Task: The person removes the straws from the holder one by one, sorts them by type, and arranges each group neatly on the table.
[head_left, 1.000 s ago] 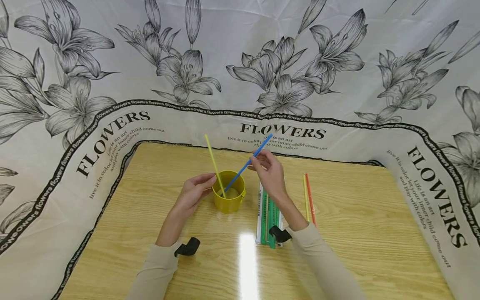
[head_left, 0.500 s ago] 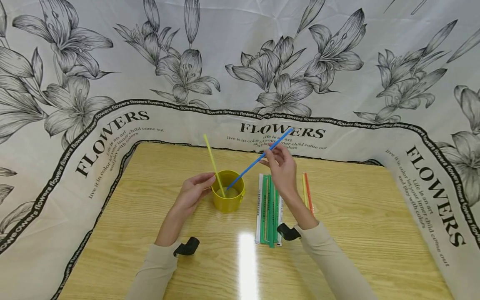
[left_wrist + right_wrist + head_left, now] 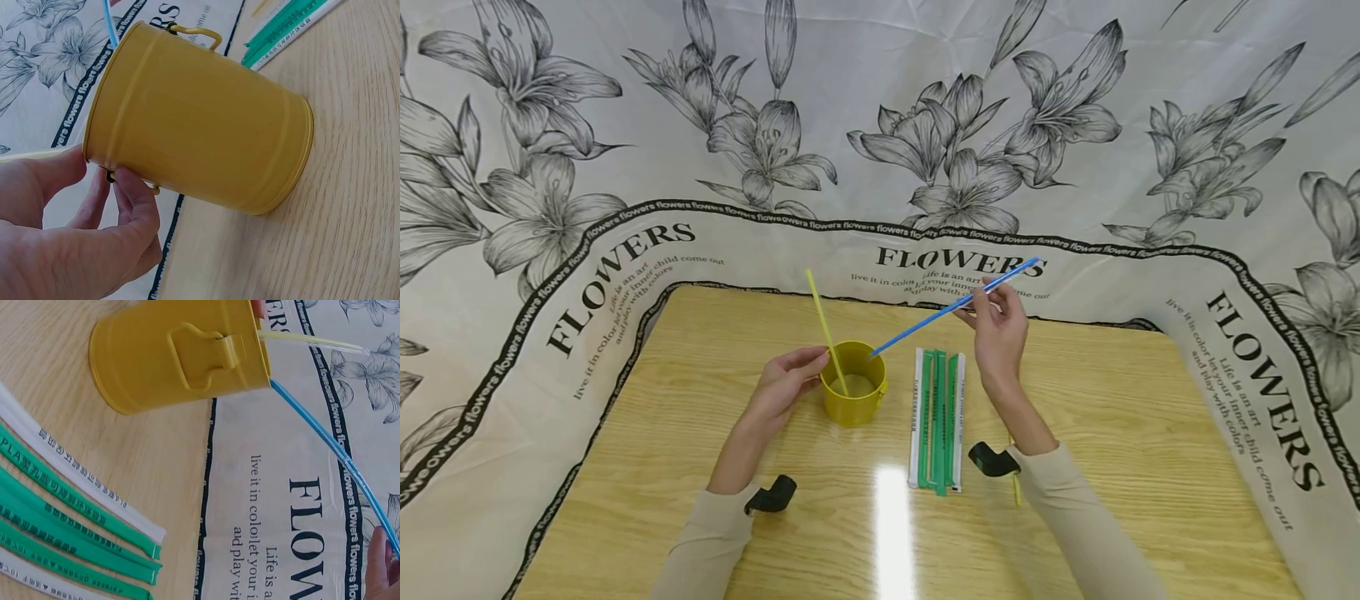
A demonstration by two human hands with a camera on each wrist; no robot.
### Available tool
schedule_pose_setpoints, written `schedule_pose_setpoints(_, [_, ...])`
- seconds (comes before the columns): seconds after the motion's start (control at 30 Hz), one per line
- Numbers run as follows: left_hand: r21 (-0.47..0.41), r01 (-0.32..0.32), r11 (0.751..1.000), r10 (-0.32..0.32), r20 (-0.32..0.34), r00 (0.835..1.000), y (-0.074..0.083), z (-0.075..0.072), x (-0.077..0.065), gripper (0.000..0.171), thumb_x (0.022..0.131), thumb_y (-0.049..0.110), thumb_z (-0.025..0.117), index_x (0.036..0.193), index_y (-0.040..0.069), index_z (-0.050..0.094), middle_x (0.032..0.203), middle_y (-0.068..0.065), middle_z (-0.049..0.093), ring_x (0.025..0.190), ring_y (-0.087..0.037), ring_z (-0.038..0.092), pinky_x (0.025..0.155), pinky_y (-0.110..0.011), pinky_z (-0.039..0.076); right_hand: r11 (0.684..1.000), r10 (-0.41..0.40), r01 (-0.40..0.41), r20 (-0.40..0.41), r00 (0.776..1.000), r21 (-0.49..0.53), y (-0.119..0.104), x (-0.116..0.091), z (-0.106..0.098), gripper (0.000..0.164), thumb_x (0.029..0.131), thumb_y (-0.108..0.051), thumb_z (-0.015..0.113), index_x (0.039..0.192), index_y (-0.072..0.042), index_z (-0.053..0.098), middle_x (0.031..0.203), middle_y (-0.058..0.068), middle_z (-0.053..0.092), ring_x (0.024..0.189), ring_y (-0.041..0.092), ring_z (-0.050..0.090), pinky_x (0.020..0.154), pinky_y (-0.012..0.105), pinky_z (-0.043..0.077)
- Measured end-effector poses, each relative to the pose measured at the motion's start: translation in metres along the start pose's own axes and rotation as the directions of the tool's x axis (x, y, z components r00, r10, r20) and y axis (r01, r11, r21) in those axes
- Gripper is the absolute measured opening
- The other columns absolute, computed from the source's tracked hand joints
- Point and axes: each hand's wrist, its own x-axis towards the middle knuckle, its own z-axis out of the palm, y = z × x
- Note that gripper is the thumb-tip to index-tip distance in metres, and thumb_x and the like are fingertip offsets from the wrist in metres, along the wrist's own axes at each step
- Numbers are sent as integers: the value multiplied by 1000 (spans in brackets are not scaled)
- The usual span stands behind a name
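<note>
A yellow metal bucket (image 3: 850,412) with small side handles stands upright on the table. My left hand (image 3: 784,382) pinches its left rim, thumb on top; the left wrist view shows the fingertips by the handle fitting below the rim. A yellow straw (image 3: 819,308) leans inside the bucket. My right hand (image 3: 1003,337) pinches a blue straw (image 3: 921,323) near its upper part, up and to the right of the bucket. That straw slants, its lower end at the bucket's right rim; in the right wrist view the blue straw (image 3: 319,428) bends slightly.
Several green and white paper-wrapped straws (image 3: 937,425) lie side by side right of the bucket. A yellow straw (image 3: 1017,490) on the table is mostly hidden by the right forearm. A flower-printed cloth (image 3: 790,250) rises behind the wooden table (image 3: 1120,417).
My right hand has moved right, drawing the blue straw's lower end from the bucket's inside up to its rim and tilting it flatter. The right forearm now covers the red straw. My left hand stays put.
</note>
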Motion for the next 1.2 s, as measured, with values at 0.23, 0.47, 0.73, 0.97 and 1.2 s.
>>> schedule_pose_setpoints(0.23, [11, 9, 1000, -9, -9, 1000, 1, 0, 0, 37, 103, 9, 65, 136, -5, 60, 130, -14, 61, 113, -19, 62, 97, -29, 54, 999, 19, -22, -61, 998, -39, -4, 7, -17, 32, 105, -3, 57, 134, 10, 56, 103, 13, 59, 88, 16, 66, 82, 32, 61])
schedule_pose_setpoints(0.47, [16, 11, 1000, -11, -9, 1000, 1, 0, 0, 37, 103, 10, 65, 136, -5, 60, 131, -14, 61, 113, -19, 62, 95, -27, 54, 991, 82, -93, -113, 990, -94, -5, 9, -38, 43, 101, -5, 65, 139, 8, 50, 105, 16, 65, 87, 16, 70, 79, 29, 61])
schedule_pose_setpoints(0.73, [24, 6, 1000, -6, -7, 1000, 1, 0, 0, 37, 103, 10, 65, 136, -5, 60, 131, -15, 60, 114, -20, 61, 95, -27, 54, 973, 128, -143, -90, 988, -179, -2, 4, -63, 31, 100, -5, 66, 128, 6, 57, 103, 8, 59, 81, 12, 69, 74, 27, 61])
schedule_pose_setpoints(0.97, [27, 2, 1000, -1, -8, 1000, 2, 0, 0, 36, 103, 9, 65, 136, -5, 61, 129, -13, 62, 109, -16, 63, 94, -26, 54, 941, 183, -201, -91, 979, -272, 4, 0, -83, 28, 101, -6, 65, 129, 0, 61, 104, 5, 58, 83, 9, 65, 73, 23, 60])
schedule_pose_setpoints(1.2, [16, 4, 1000, -4, -8, 1000, 1, 0, 1, 36, 103, 9, 65, 135, -5, 61, 127, -11, 63, 111, -18, 62, 100, -32, 52, 914, 201, -225, -107, 974, -337, 10, -4, -97, 34, 102, -5, 62, 134, 4, 61, 102, 0, 60, 83, 4, 65, 73, 20, 59])
